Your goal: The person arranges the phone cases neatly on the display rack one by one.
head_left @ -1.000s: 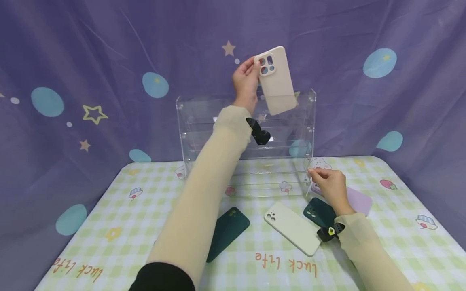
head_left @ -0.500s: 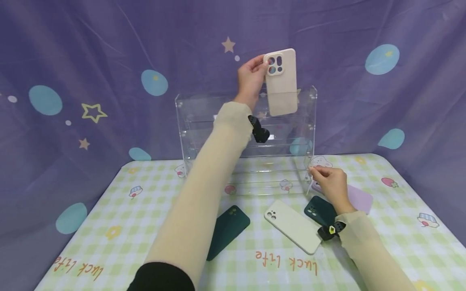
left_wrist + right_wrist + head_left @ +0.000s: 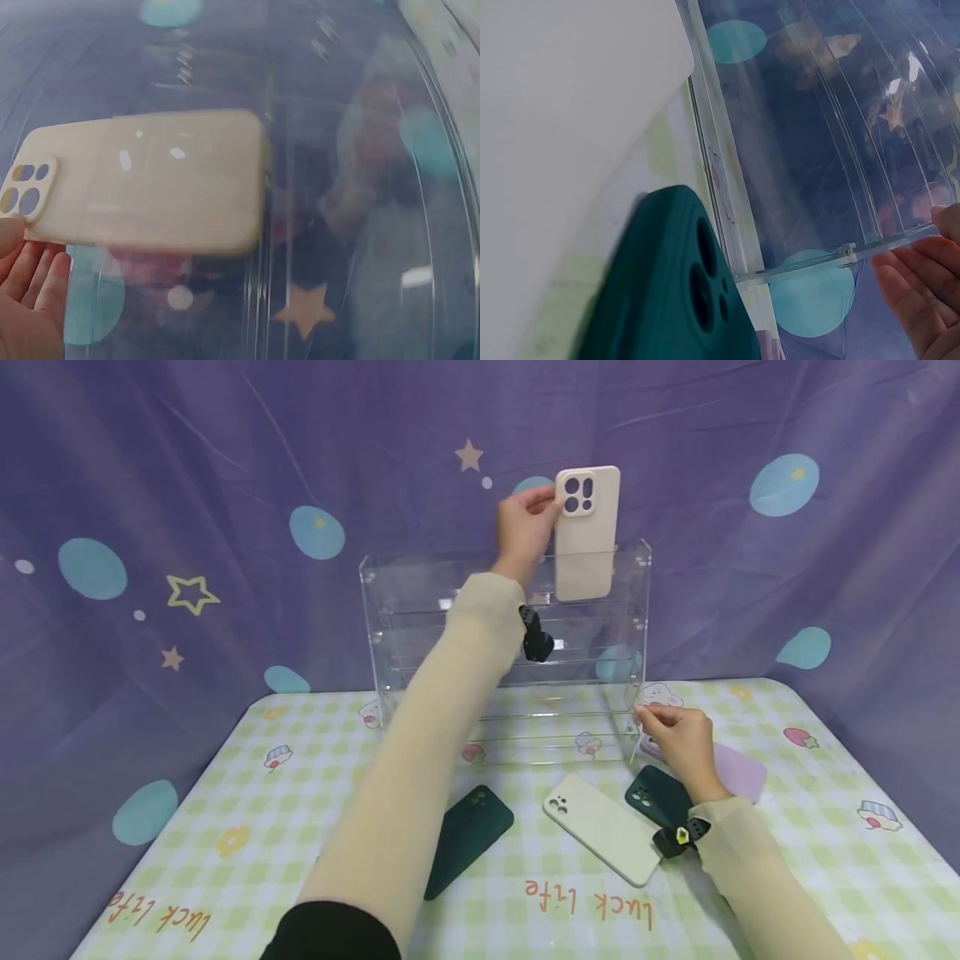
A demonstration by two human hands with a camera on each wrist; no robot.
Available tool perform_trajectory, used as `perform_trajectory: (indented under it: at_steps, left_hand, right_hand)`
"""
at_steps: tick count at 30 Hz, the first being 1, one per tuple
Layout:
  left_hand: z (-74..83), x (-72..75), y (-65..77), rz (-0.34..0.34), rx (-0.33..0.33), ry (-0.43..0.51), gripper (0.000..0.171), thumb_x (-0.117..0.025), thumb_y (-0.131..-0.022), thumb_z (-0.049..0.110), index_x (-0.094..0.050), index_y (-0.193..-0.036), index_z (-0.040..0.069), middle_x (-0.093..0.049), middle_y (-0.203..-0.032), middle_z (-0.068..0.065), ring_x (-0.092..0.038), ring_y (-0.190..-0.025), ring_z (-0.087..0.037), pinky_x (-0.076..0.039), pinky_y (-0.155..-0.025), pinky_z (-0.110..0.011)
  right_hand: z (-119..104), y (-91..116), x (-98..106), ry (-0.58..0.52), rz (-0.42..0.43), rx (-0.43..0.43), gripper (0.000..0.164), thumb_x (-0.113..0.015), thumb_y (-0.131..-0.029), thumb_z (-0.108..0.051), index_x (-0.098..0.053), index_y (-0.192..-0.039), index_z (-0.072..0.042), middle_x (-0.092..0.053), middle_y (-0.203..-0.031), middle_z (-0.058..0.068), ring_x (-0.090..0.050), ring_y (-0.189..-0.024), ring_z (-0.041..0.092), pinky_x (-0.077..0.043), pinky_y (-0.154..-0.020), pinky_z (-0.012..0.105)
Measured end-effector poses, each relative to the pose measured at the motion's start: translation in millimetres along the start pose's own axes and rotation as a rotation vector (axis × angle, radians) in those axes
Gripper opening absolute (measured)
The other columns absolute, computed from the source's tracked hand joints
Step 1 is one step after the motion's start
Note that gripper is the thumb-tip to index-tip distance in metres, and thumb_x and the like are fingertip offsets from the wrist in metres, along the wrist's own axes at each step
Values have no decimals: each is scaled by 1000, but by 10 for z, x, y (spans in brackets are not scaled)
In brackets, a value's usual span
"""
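My left hand (image 3: pixel 525 531) pinches a cream phone case (image 3: pixel 587 535) by its side edge, next to the camera cutouts. The case stands nearly upright behind the front panel of the top tier of a clear acrylic display rack (image 3: pixel 450 581), camera end up. In the left wrist view the lower part of the case (image 3: pixel 172 180) shows through the clear panel. With thumb and fingers, my right hand (image 3: pixel 682 743) pinches the rack's right side panel low down; the right wrist view shows these fingers (image 3: pixel 911 281) at the panel's edge.
On the checked tablecloth (image 3: pixel 300 827) lie an off-white phone case (image 3: pixel 603 831), a dark green case (image 3: pixel 476 835) partly behind my left forearm, another dark green case (image 3: pixel 656 795) and a lilac case (image 3: pixel 738 770), both partly under my right hand. A purple curtain (image 3: pixel 187 460) hangs behind.
My left hand has moved right and slightly down with the cream phone case, which has turned from tilted to nearly upright. The right hand has stayed at the rack's side.
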State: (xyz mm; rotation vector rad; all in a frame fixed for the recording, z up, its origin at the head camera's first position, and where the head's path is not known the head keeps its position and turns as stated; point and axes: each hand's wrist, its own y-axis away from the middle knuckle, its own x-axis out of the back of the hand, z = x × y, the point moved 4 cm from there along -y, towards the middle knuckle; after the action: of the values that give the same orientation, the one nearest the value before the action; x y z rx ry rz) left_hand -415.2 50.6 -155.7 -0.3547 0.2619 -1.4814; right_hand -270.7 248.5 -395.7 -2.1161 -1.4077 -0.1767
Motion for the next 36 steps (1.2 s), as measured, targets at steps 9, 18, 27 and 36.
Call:
perform_trajectory:
  at_steps: [9,18,27,36]
  left_hand:
    - [21,277,148,-64,-107,-152,36,-68,-87,10,-61,-120,-2,-67,-113,-11,-64,-102,-13,-48,-82,-12]
    - [-83,830,620,-168,-172,-155,34,-69,-86,10,-63,-118,0,-68,-113,-12,-65,-101,-15,-51,-85,-19]
    - [-537,1444,1226,-315,-9,-224,37,-69,-88,19,-62,-122,8,-67,-116,-7,-64,-103,-16,-51,-88,-28]
    - [-1198,2029,1694,-345,160,-321,38,-67,-88,18,-60,-123,3,-65,-116,-16,-64,-99,-19,-53,-83,-27]
  right_hand:
    - [9,-24,-8,48,16,25,28,-69,-87,-26,-74,-95,1,-72,-82,17,-54,-60,-10,-46,-50,13]
    - [27,-79,-13,73,33,59,28,-69,-87,-24,-74,-93,3,-71,-80,19,-52,-59,-13,-43,-47,11]
    - [64,-105,18,107,42,56,25,-69,-87,-22,-74,-91,3,-71,-79,18,-51,-58,-13,-43,-48,11]
    - [107,-110,55,93,33,54,26,-68,-88,-22,-74,-94,3,-71,-81,19,-50,-59,-17,-44,-49,10]
